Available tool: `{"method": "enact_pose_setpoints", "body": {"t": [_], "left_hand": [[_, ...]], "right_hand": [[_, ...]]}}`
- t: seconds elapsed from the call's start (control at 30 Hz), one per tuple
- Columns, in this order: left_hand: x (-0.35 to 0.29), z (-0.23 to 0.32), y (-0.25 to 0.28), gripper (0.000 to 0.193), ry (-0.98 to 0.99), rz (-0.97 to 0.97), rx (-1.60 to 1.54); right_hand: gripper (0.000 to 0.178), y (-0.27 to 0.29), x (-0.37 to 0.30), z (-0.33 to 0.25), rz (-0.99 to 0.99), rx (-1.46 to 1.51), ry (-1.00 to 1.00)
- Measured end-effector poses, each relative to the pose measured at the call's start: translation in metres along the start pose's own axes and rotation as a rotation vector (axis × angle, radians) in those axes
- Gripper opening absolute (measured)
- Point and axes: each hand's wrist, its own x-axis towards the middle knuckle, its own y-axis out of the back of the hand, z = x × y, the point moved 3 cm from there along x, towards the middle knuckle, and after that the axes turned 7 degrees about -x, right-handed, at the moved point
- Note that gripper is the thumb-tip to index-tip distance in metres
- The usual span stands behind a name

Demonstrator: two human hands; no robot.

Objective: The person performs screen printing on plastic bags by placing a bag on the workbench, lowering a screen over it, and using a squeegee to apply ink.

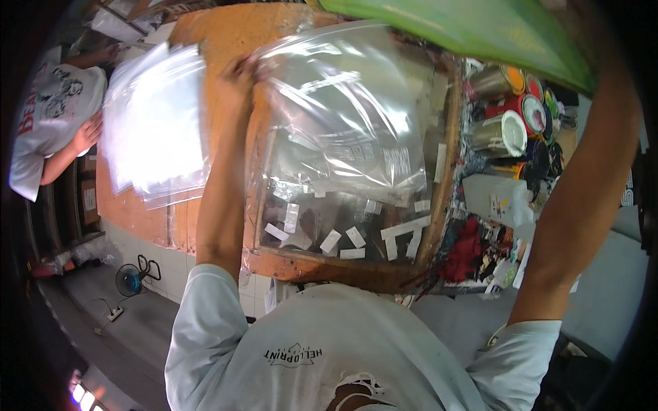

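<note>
My left hand (237,77) is closed, its fingers pinching the upper left corner of a clear plastic bag (384,82). The bag lies spread over a framed glass panel (308,240) in the table, with faint print near its lower edge. My right forearm (596,164) reaches up to the far right, beside a green framed mesh screen (473,34) raised and tilted over the table's far edge. The right hand itself is lost beyond the dark rim. To the left of my left arm lies a stack of clear plastic bags (157,130).
Paint cans (499,135) crowd the right side, near a white plastic container (497,198) and red rags (462,253). White tape pieces (330,241) stick to the glass. Another person (62,116) stands at the left, one hand at the stack. A fan (129,279) sits lower left.
</note>
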Motion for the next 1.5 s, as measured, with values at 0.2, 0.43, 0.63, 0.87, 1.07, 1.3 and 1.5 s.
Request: {"method": "enact_pose_setpoints", "body": {"t": [0.2, 0.43, 0.63, 0.87, 1.07, 1.3, 1.5], "left_hand": [[-0.001, 0.028, 0.207, 0.044, -0.102, 0.447, -0.033], [-0.066, 0.064, 0.343, 0.049, -0.185, 0.759, 0.836], [-0.091, 0.038, 0.392, 0.041, -0.189, 0.885, 0.959], [-0.054, 0.05, 0.411, 0.038, -0.085, 0.929, 1.027], [-0.023, 0.044, 0.444, 0.045, -0.029, 0.963, 1.102], [0.038, 0.025, 0.479, 0.061, 0.132, 0.93, 1.057], [0.085, 0.021, 0.459, 0.067, 0.172, 0.884, 1.193]], "right_hand": [[0.066, 0.007, 0.003, 0.0, 0.027, -0.079, 0.014], [0.059, 0.005, -0.019, -0.001, 0.043, 0.03, -0.02], [0.06, -0.001, -0.03, 0.01, 0.087, -0.03, -0.124], [0.056, -0.003, -0.04, 0.02, -0.009, 0.096, -0.178], [0.057, 0.001, -0.042, 0.046, 0.021, 0.085, -0.276], [0.064, 0.021, -0.05, 0.047, -0.036, -0.069, -0.396], [0.068, 0.025, -0.058, 0.011, 0.009, -0.218, -0.52]]}}
